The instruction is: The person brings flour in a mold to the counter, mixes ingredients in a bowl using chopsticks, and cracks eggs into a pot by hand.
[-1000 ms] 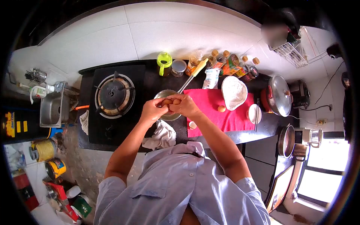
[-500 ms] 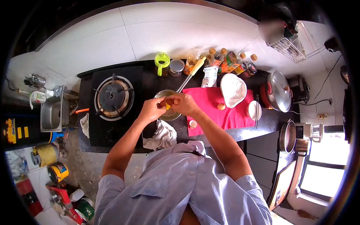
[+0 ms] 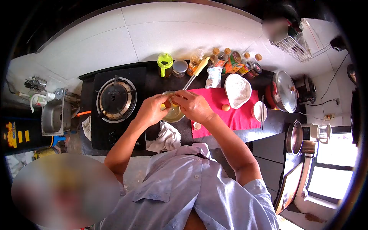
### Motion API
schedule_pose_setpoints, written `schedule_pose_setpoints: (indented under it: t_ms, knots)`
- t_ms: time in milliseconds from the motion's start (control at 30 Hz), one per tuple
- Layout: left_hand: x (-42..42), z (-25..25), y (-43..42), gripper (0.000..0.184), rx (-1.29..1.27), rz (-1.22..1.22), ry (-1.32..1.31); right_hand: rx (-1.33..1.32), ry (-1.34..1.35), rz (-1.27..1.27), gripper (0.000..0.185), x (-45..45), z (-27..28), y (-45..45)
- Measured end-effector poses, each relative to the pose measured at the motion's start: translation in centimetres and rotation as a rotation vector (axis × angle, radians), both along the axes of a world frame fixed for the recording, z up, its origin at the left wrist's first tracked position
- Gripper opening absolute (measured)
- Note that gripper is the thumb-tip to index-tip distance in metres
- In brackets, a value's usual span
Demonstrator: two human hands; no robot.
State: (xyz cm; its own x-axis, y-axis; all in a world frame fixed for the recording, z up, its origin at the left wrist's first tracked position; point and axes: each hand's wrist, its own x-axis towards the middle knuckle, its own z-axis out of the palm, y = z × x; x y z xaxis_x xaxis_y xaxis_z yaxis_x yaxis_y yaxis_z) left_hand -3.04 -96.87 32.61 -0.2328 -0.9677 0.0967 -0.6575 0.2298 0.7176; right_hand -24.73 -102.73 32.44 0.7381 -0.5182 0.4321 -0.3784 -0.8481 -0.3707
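Observation:
My left hand (image 3: 152,109) and my right hand (image 3: 196,106) are close together over a bowl (image 3: 175,116) on the dark counter. Both have their fingers curled around pieces of brown eggshell (image 3: 168,102), mostly hidden by the fingers. A bit of yellow shows near the left fingertips. Pale liquid seems to lie in the bowl. A utensil with a metal shaft and pale yellow handle (image 3: 201,66) leans up behind the right hand. One whole egg (image 3: 225,107) rests on the red cloth (image 3: 214,124), and a small shell-like piece (image 3: 197,125) lies at its left edge.
A gas burner (image 3: 116,98) is to the left, and a crumpled white rag (image 3: 168,138) lies at the front. A white dish (image 3: 238,91), small bowl (image 3: 259,111) and chopsticks (image 3: 263,112) are to the right. Jars and bottles line the wall, including a green-lidded jug (image 3: 165,65).
My hands have shifted slightly left and up, with the fingertips drawn closer over the bowl. Less yellow and less shell show between them. A blurred patch now covers the lower left.

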Motion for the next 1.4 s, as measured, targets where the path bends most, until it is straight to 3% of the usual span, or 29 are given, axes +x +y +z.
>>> schedule_pose_setpoints:
  t_ms: [200,300,400,500,533,633,767,933,1033,1067,1167,1300,1400]
  knots:
    - [-0.8,2.2,0.7,0.046,-0.131,0.039,-0.030,0.065,-0.046,-0.060,0.037,-0.4,2.4,1.1]
    - [-0.7,1.2,0.2,0.047,-0.028,0.057,0.021,0.071,-0.115,-0.169,0.041,-0.2,1.4,2.2]
    - [-0.8,-4.4,-0.1,0.048,0.335,0.176,0.161,0.379,-0.209,-0.258,0.038,-1.1,-5.4,2.4]
    - [-2.5,-7.9,1.2,0.047,0.501,0.309,0.736,1.243,-0.557,-0.566,0.032,-1.3,-5.4,4.3]
    - [-3.0,-8.3,1.8,0.047,0.534,0.312,0.830,1.402,-0.659,-0.581,0.027,-1.5,-5.4,4.4]
    - [-5.5,-8.5,2.9,0.044,0.793,0.317,1.193,1.511,-0.971,-0.425,0.026,-2.8,-4.6,5.7]
    - [-8.4,-7.9,2.5,0.038,0.882,0.245,1.400,1.344,-0.708,-0.463,0.034,-4.8,-5.5,6.1]
    - [-11.9,-6.8,1.7,0.050,0.900,0.176,1.348,1.332,-0.651,-0.479,0.038,-9.4,-5.0,6.1]
    - [-13.9,-9.0,1.7,0.057,0.897,0.194,1.292,1.285,-0.616,-0.517,0.039,-11.2,-5.2,6.4]
    - [-14.3,-10.7,1.9,0.064,0.901,0.143,1.246,1.243,-0.589,-0.571,0.041,-11.6,-6.6,6.7]
    - [-15.7,-13.5,3.8,0.062,0.904,0.247,1.097,1.119,-0.524,-0.651,0.046,-11.9,-11.3,8.4]
    - [-16.2,-19.1,5.9,0.063,0.512,0.209,0.570,0.877,-0.302,-0.682,0.044,-11.4,-15.6,10.0]
    - [-15.7,-20.5,6.5,0.059,0.412,0.197,0.304,0.744,-0.218,-0.689,0.046,-11.3,-16.4,10.7]
